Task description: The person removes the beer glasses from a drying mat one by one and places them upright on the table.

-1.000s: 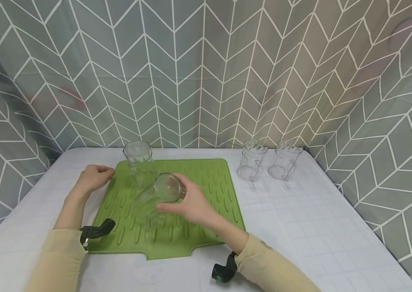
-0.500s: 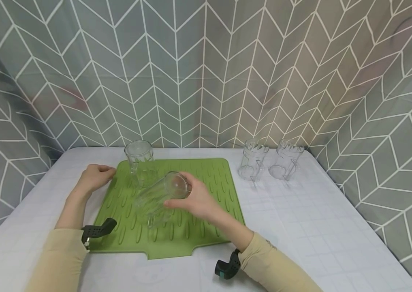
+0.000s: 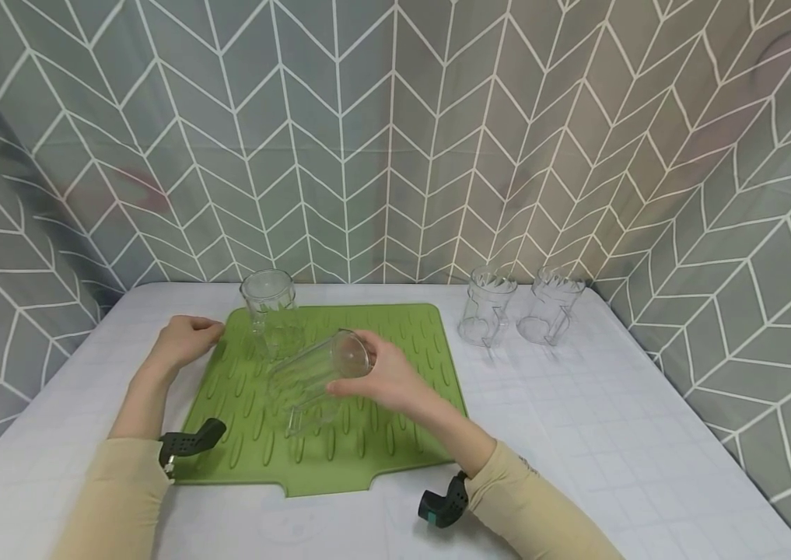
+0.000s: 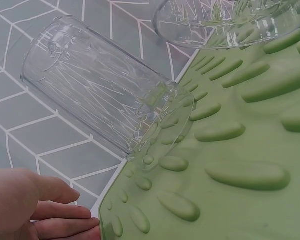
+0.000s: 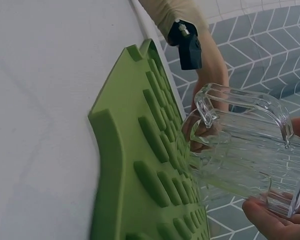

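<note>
My right hand (image 3: 391, 377) grips a clear glass mug (image 3: 307, 381) by its base end and holds it tilted over a green drying mat (image 3: 339, 478). In the right wrist view the fingers (image 5: 265, 220) and thumb hold the base of the mug (image 5: 240, 145), its handle uppermost and its mouth toward the mat. A second glass mug (image 3: 269, 307) stands on the mat's back left corner; the left wrist view shows this mug (image 4: 100, 85) close up. My left hand (image 3: 187, 340) rests by the mat's left edge, fingertips at the edge, holding nothing.
Two more glass mugs, one nearer (image 3: 486, 307) and one farther right (image 3: 549, 307), stand on the white tablecloth (image 3: 577, 435) at the back right. A grey patterned curtain (image 3: 367, 140) hangs behind and beside the table.
My right hand has shifted a little to the right with the mug, which now lies more nearly level. The left hand and the standing mugs have stayed put.
</note>
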Motion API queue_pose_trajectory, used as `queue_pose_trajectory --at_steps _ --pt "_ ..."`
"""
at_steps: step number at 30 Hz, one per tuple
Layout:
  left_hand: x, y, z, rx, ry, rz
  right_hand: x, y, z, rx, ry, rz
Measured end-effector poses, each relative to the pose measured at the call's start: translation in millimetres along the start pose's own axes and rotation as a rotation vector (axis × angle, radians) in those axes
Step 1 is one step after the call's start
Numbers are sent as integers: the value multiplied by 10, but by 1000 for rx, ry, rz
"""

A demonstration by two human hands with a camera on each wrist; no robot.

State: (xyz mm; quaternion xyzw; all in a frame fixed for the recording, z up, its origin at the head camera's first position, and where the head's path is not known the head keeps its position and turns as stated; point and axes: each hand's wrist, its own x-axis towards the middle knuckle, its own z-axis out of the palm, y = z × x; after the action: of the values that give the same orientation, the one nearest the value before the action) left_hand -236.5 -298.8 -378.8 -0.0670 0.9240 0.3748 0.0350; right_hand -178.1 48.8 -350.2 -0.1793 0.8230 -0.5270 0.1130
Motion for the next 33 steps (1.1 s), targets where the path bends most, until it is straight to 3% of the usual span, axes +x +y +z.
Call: queue_pose_trajectory --at_steps 14,33 --pt "-4 7 -10 12 -9 -5 39 54 -131 3 -63 21" --pt "-22 31 -1 5 0 -16 45 73 -185 -51 -54 72"
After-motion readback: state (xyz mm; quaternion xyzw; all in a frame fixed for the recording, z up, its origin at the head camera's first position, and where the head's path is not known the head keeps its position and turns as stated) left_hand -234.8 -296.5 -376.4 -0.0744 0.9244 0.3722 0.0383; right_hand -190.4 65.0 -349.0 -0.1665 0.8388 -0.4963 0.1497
